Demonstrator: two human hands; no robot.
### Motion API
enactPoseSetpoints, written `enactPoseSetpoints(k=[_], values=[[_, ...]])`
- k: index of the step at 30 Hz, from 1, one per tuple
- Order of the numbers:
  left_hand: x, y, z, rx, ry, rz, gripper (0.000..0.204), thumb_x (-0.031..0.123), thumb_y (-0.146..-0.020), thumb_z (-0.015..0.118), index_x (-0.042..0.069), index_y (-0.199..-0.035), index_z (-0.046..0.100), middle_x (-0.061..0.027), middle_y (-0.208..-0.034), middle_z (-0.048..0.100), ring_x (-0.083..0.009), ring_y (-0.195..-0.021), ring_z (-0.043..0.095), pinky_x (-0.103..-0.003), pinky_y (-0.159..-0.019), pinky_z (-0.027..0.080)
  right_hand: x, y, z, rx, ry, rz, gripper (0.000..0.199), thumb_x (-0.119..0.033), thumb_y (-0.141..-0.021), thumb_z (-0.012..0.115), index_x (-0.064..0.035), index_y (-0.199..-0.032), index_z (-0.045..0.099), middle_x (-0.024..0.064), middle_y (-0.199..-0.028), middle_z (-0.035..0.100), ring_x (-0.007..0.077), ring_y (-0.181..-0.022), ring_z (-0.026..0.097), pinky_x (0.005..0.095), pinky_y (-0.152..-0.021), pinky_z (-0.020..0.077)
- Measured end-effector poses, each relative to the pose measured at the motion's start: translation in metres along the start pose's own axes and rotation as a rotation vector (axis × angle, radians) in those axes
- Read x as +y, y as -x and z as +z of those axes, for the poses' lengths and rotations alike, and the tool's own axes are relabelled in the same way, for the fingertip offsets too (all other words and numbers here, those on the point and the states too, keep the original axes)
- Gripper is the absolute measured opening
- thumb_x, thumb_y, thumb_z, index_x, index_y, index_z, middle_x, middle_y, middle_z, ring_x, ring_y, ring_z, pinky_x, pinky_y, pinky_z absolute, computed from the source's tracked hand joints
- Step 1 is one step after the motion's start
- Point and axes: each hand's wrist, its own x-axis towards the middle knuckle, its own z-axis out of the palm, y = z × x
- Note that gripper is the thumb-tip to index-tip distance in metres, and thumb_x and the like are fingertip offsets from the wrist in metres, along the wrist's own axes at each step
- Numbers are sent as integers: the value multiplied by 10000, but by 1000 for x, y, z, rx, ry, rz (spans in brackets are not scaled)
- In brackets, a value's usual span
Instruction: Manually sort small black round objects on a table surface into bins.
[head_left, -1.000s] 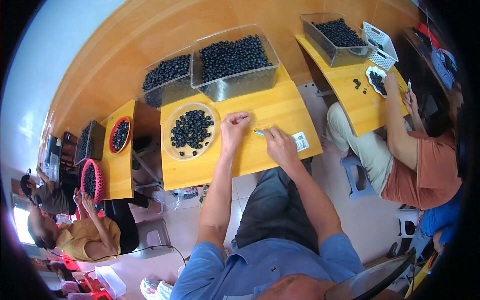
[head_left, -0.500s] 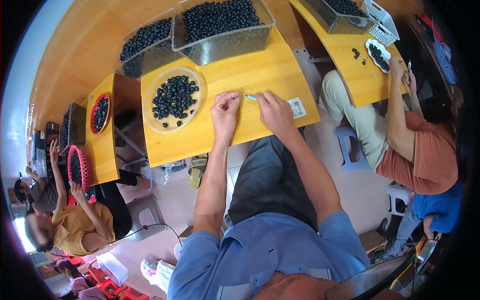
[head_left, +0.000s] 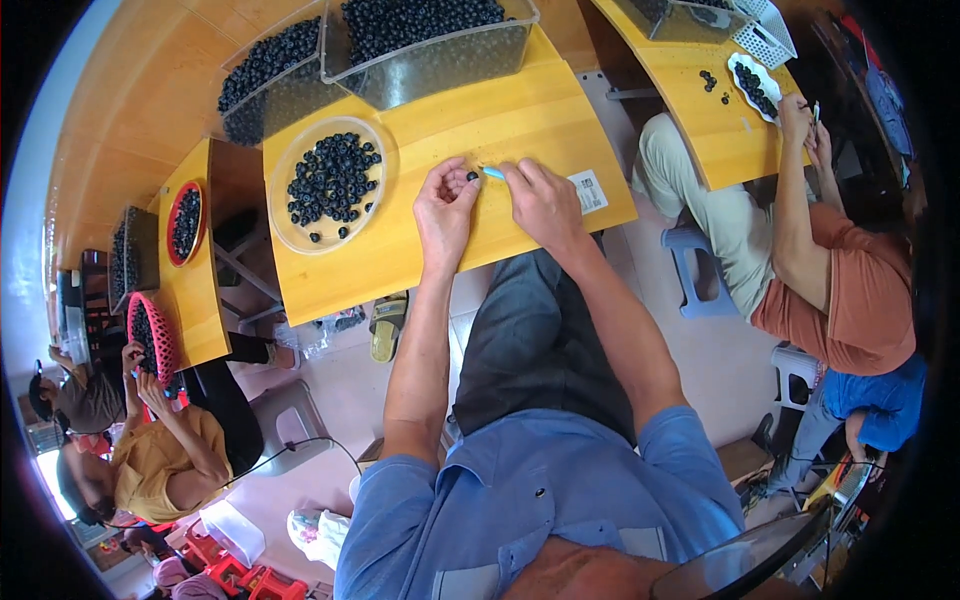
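Observation:
Between the thumb and fingertips of my left hand (head_left: 445, 212) sits a small dark round bead (head_left: 472, 176). My right hand (head_left: 546, 203) grips a slim light-blue pen-like tool (head_left: 493, 172), its tip pointing at the bead. Whether tip and bead touch, I cannot tell. Both hands are over the near part of the yellow table (head_left: 420, 130). To their left stands a round clear shallow bowl (head_left: 283, 225) with many dark beads (head_left: 335, 175) in it. Fine brown crumbs (head_left: 487, 158) lie just beyond my fingers.
Two clear bins (head_left: 440, 75) heaped with dark beads line the table's far side. A printed white label (head_left: 588, 192) lies at its right. At the right table a person (head_left: 830, 290) works near a white dish (head_left: 745, 72); on the left another handles a pink basket (head_left: 165, 345).
My left hand has turned so the dark bead now shows at its fingertips. The blue tool's tip has come closer to it. On the left, a person's raised hand has dropped to the pink basket.

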Motion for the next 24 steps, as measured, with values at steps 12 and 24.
enactPoseSetpoints(k=[12, 24], values=[[-4, -2, -3, 0, -88, 38, 370, -70, -906, 734, -68, -1264, 641, -65, -954, 715, -109, -853, 659, -255, -802, 555, -3, -3, -2, 16, -48, -93, 216, -62, -848, 666, -48, -1060, 698, 87, -845, 575, 260, -775, 660, 406, -652, 558], [-7, -1, -3, -10, 125, 11, 350, -91, -917, 729, -54, -1250, 630, -69, -1021, 701, -108, -927, 675, -240, -866, 561, -3, -2, -1, -61, 16, 3, 251, -57, -848, 666, -28, -1092, 713, 101, -893, 612, 277, -861, 689, 406, -697, 582]])
